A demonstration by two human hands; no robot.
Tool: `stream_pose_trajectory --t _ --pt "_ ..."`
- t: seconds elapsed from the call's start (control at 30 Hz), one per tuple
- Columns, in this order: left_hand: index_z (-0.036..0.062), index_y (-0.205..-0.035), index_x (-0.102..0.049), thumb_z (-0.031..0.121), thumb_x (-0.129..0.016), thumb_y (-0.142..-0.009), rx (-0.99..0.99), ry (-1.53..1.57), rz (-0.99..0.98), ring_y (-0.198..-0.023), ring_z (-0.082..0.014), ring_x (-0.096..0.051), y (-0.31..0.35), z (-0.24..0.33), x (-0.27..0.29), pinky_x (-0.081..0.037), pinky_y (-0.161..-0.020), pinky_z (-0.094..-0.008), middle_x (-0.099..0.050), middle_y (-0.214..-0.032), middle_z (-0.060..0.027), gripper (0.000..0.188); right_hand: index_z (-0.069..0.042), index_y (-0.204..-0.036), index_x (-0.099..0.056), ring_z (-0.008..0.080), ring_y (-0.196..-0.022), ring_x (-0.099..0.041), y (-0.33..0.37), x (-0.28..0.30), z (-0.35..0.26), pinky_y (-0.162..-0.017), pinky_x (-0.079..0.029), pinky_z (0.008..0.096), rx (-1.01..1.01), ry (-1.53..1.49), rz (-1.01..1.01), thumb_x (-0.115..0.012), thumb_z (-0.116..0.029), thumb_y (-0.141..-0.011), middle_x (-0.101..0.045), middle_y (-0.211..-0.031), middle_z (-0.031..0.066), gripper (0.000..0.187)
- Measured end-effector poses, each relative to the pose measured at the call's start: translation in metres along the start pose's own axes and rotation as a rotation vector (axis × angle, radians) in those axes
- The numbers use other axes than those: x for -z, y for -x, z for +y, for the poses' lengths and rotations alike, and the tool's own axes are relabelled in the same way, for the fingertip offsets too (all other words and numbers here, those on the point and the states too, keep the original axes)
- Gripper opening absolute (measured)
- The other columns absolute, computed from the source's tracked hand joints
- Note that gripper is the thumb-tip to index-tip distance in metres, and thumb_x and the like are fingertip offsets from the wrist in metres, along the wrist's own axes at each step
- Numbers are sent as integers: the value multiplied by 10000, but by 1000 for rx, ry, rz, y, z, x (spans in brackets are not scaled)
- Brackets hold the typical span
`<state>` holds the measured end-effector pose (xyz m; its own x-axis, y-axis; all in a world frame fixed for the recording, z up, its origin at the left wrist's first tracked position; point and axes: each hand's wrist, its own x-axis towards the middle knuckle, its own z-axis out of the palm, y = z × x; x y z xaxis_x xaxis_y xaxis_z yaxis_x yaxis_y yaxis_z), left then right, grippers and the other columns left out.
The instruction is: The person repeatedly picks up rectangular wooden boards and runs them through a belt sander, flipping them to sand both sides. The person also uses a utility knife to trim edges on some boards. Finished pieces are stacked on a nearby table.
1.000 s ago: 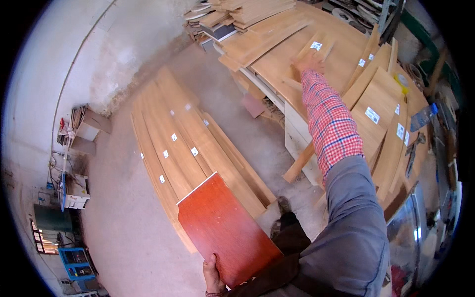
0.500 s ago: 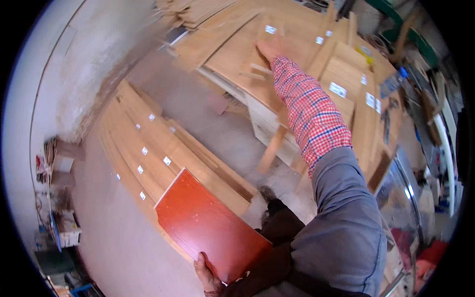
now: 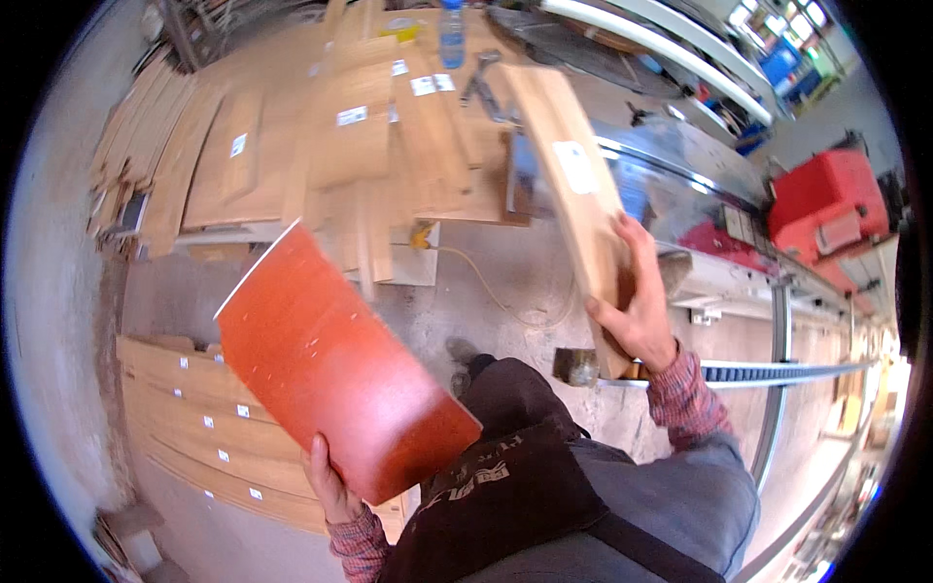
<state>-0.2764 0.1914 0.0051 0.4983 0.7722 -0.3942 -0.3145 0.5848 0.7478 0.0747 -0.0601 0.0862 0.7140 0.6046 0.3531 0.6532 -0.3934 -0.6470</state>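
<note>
A flat reddish-orange board [image 3: 330, 360] with a pale far edge is held at its near left side by my left hand [image 3: 333, 481], thumb on top. My right hand [image 3: 641, 306] grips a narrow light wooden plank [image 3: 569, 160] by its right side, thumb and fingers closed round it near the lower end. A white label [image 3: 574, 167] sits on the plank's upper face. The plank is raised off the workbench and tilted, its far end pointing away from me. The fingers beneath the orange board are hidden.
Ahead stands a workbench [image 3: 262, 194] with labelled wooden pieces, a blue plastic bottle [image 3: 452, 39] and a clamp-like metal tool [image 3: 481, 83]. Labelled boards [image 3: 194, 408] are stacked on the floor at left. Right are a red machine [image 3: 826, 209] and a metal rail [image 3: 777, 373]. A yellow cord [image 3: 496, 291] crosses the floor.
My right hand has come back from the bench and now holds the labelled plank. My view has turned right, bringing the red machine in. The orange board stays in my left hand.
</note>
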Motion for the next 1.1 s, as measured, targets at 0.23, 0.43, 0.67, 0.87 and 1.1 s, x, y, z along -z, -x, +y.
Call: stream_pose_trajectory --t 0.23,0.43,0.67,0.87,1.1 --pt "-46 -1364 -470 139 -602 -940 230 -232 -389 -1169 -259 -593 -45 -60 -121 -475 -1010 -378 -580 -1326 -149 481 -6 -1398 -376 416 -1342 -357 137 74 81 -1129 -313 462 -386 358 173 -709 -110 -673 -359 -1460 247 805" --pt "-46 -1266 -564 139 -615 -952 402 -322 -579 -1054 -212 -651 -36 -135 -218 -513 -946 -355 -654 -1201 -131 367 18 -1406 -359 426 -1280 -390 177 106 122 -1100 -327 471 -487 414 175 -743 -153 -683 -364 -1432 277 837" --pt "-48 -1253 -563 156 -603 -961 518 -421 -620 -995 -205 -668 -20 -215 -292 -545 -884 -347 -661 -1174 -129 358 37 -1441 -307 296 -1200 -528 186 168 179 -1015 -432 387 -752 -248 184 -781 -173 -799 -502 -1304 206 824" --pt "-37 -1300 -536 184 -601 -959 563 -509 -630 -1017 -210 -666 -23 -269 -312 -553 -892 -346 -648 -1209 -132 411 35 -1342 -484 158 -1077 -603 191 180 232 -957 -471 311 -1016 -1101 5 -628 -162 -955 -635 -1199 107 457" --pt "-66 -1249 -555 181 -579 -986 571 -515 -610 -965 -197 -678 -18 -291 -365 -562 -842 -323 -669 -1129 -129 362 28 -1329 -508 171 -1023 -655 178 207 267 -898 -531 316 -984 -1161 146 -596 -182 -975 -658 -1169 120 421"
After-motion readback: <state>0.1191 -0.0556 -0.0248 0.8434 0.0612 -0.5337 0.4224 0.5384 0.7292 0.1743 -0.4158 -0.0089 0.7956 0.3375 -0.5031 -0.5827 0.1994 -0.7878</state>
